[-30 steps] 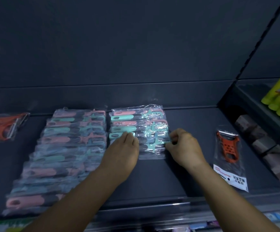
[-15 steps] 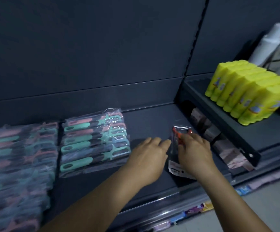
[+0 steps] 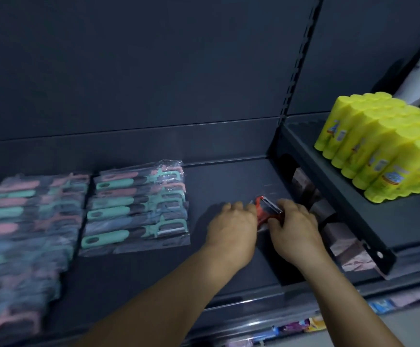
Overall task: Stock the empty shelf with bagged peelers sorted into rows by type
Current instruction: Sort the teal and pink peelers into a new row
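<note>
- The bagged orange peeler (image 3: 266,212) lies on the dark shelf (image 3: 229,176), near the shelf's right end. It is an orange frame with a silver blade across its top, sealed in a clear bag; most of it is hidden between the two hands.
- The right hand (image 3: 294,229) grips the peeler's right side, fingers curled over the bag.
- The left hand (image 3: 231,229) touches the bag's left edge with bent fingers; whether it pinches the bag I cannot tell.
- Left of the orange peeler, well apart from it, a row of bagged pink and mint peelers (image 3: 138,209) lies overlapped with handles pointing left.
- Further left, a second, longer row (image 3: 28,231) of the same kind looks blurred.
- Right of the orange peeler and higher, yellow bottles (image 3: 379,149) stand on a neighbouring shelf (image 3: 334,196).
</note>
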The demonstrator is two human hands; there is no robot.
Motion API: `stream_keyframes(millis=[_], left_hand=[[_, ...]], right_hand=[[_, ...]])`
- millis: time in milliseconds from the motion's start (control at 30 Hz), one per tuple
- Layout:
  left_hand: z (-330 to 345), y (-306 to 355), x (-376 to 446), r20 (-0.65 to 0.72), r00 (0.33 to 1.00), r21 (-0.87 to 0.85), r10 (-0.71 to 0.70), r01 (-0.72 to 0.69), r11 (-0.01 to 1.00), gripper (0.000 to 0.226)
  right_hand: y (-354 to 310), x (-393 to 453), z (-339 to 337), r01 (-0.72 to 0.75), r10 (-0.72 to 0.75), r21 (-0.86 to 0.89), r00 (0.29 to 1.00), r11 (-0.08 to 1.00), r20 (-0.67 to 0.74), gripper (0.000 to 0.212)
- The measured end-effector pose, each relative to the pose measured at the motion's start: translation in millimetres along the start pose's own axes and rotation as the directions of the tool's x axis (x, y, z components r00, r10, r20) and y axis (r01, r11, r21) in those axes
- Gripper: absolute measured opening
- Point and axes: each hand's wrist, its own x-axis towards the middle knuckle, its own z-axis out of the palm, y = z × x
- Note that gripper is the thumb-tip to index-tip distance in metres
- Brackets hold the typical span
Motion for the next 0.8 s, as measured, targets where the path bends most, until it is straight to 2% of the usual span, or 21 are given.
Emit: stream_keyframes(millis=[167,233,433,500,667,800], left_hand=[[-9.9,-18.7,-12.9,-0.164,0.986,-0.017,-0.014,0.011,1.000,0.037],[-16.4,-35.0,-23.0,-0.212,0.977,-0.036,-0.003,-0.005,0.999,0.042],[-40.7,-108.4,-76.1,-0.253,0.966,0.018,-0.055,0.062,0.998,0.044],[-47.5,-139.5,-103.3,-0.329,0.942,0.064,-0.061,0.086,0.994,0.049],[-59.8,-219.6,-180.8,-0.406,0.903,0.053,-0.140,0.176,0.983,0.063],[-74.0,-281.9,-251.0,-0.398,0.896,0.044,-0.197,0.234,0.971,0.067]], right_hand=[[-6.5,2.9,5.8,0.042,-0.038,0.083,0.998,0.996,-0.054,0.044],[-18.7,-1.6,8.7,0.091,-0.083,0.134,0.995,0.987,-0.061,0.039],[-86.6,-29.9,34.2,0.220,-0.210,0.331,0.975,0.918,-0.066,0.013],[-115.0,-47.2,49.2,0.251,-0.255,0.378,0.966,0.891,-0.041,0.003],[-191.0,-110.8,89.8,0.316,-0.350,0.398,0.936,0.861,0.016,0.006],[-248.3,-166.2,131.9,0.407,-0.453,0.364,0.890,0.838,0.050,0.010]])
